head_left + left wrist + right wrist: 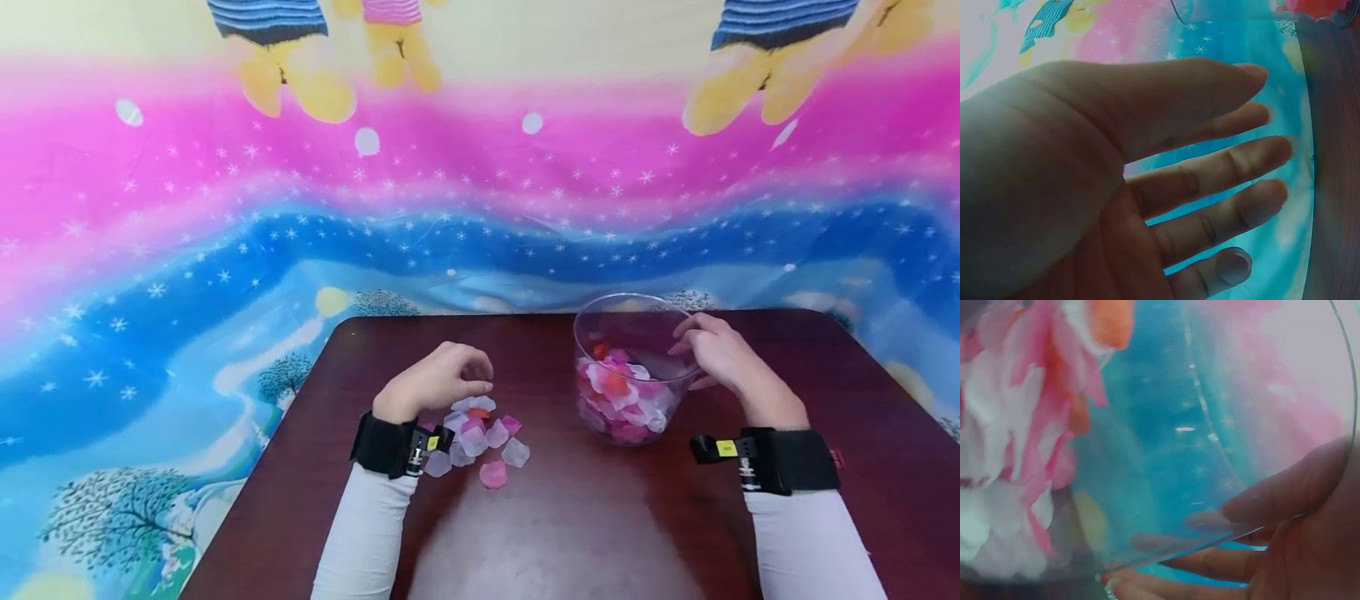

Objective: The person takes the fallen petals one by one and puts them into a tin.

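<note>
Both forearms reach forward over the dark table [570, 517]. The left hand [438, 382] hovers over loose petals [480, 437] near the front, fingers relaxed and apart, holding nothing. Farther back, the right hand [716, 350] grips the rim of an upright clear bowl [633, 367], mouth up, part-filled with petals.
</note>
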Demonstrator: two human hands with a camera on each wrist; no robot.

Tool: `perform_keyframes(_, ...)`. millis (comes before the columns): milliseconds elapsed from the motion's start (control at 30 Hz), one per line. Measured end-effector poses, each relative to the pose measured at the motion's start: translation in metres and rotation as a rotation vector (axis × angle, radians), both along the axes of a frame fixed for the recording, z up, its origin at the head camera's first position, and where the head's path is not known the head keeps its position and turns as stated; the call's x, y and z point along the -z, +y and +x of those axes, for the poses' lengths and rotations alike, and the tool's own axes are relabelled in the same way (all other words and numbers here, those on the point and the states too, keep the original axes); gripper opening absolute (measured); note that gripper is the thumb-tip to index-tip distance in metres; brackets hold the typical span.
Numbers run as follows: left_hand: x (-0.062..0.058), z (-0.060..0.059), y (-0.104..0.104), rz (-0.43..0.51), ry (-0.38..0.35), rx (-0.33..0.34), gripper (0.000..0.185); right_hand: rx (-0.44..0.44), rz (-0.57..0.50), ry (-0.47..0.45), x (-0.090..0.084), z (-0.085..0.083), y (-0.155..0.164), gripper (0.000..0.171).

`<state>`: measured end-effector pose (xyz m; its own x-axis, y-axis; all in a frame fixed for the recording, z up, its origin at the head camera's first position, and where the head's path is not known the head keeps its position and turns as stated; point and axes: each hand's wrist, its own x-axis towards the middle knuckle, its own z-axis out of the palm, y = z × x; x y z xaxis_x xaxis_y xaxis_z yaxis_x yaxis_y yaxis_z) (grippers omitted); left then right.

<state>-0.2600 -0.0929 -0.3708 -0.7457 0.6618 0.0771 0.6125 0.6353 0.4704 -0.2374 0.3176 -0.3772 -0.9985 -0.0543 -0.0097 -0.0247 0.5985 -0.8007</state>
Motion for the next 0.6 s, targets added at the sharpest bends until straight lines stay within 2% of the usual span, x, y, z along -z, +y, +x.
perform_keyframes(167, 0.000, -0.002, 0.002, -0.035, -0.019, 0.003, 0.014, -0.011, 0.009, 0.006, 0.001, -0.003, 0.002, 0.042)
perform_keyframes(267, 0.004, -0.004, 0.005, -0.054, -0.030, -0.029, 0.015, -0.017, 0.010, 0.013, -0.001, -0.004, 0.002, 0.042)
perform_keyframes(367, 0.014, -0.008, 0.013, -0.089, -0.061, -0.044, 0.018, -0.021, 0.008, 0.028, -0.003, -0.006, 0.001, 0.043)
perform_keyframes(467, 0.029, -0.011, 0.024, -0.167, -0.095, -0.035, 0.023, -0.018, 0.012, 0.023, -0.003, -0.005, 0.000, 0.043)
perform_keyframes(600, 0.045, -0.011, 0.038, -0.247, -0.103, -0.028, 0.024, -0.011, 0.032, 0.017, 0.000, -0.003, 0.002, 0.043)
